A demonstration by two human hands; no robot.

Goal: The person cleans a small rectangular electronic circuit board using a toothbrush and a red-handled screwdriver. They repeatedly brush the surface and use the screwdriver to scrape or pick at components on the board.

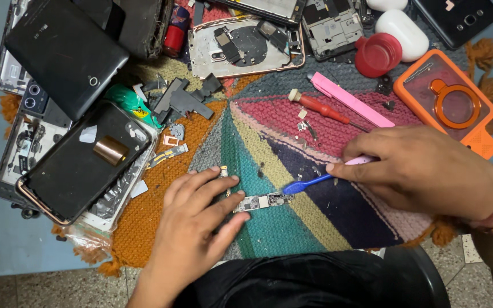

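The small circuit board looks light, thin, stiff and fragile, so I judge it best taken by its bare edges, never by the chips on its face. It is a narrow strip, silver-grey with a pale shield near the middle and darker parts at each end, lying flat on the teal wedge of the knitted mat that covers the tabletop.

The left hand lies spread, fingers nearly straight, fingertips pinning the board's left end; it grips nothing. The right hand is closed around the pink handle of a toothbrush, whose blue head touches the board's right end.

A red screwdriver and pink pry tool lie further up the mat.
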